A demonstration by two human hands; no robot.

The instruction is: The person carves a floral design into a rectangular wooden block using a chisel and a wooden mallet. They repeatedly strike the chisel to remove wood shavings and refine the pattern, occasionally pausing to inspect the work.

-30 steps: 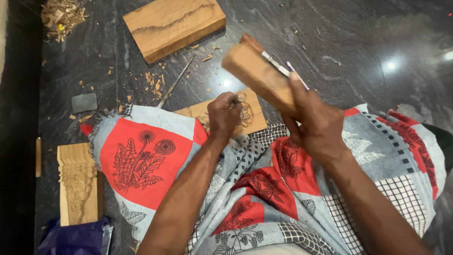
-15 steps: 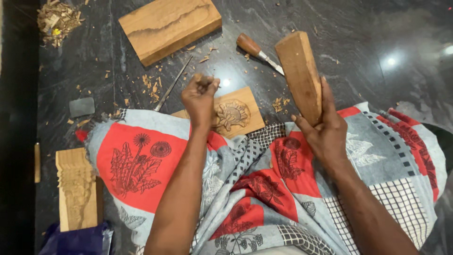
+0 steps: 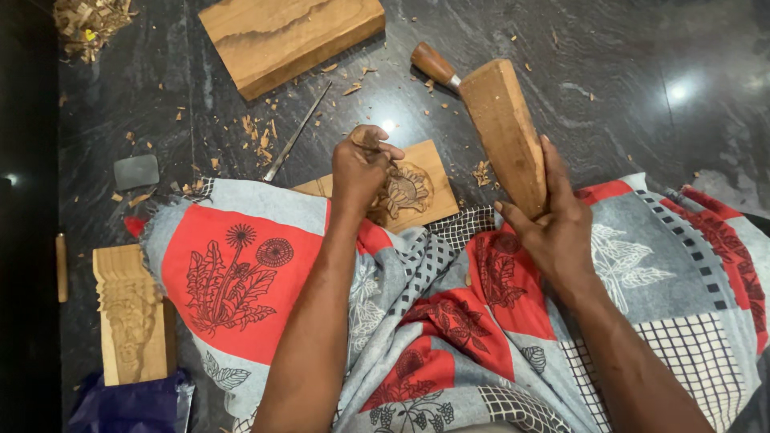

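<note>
Wooden mallet [image 3: 505, 132] in right hand [image 3: 553, 232]; three wood blocks.

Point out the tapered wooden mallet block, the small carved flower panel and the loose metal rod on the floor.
Tapered wooden mallet block [image 3: 504, 128], head view, middle of its broad face.
Small carved wooden flower panel [image 3: 417, 188], head view, on the flower relief.
Thin metal rod [image 3: 295, 132], head view, mid-shaft.

A woodcarving workshop floor: wood shavings [image 3: 84, 24], carved panel [image 3: 405, 188], chisel [image 3: 437, 68].
</note>
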